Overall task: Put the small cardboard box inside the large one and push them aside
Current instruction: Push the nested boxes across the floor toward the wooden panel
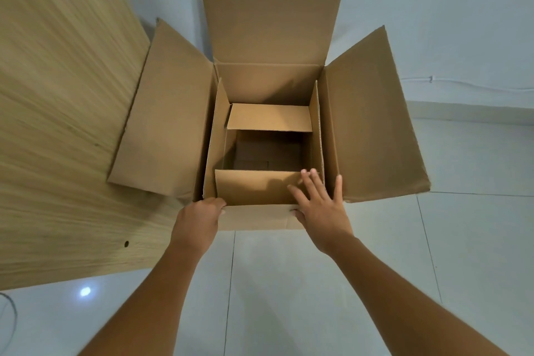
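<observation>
Small box point(268, 153) sits inside large box point(372, 124); both cardboard surfaces unprinted.

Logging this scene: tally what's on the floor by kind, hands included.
Cardboard boxes: 2, the small box nested inside the large box
Wooden panels: 1, the wooden panel to the left
Hands: 2, left hand, right hand, both at the near edge
Total: 5

Floor: pale grey tiled floor point(289, 283), thin joints seen.
On it: large open brown cardboard box point(372, 124); light wood-grain panel point(57, 124) at left.
</observation>
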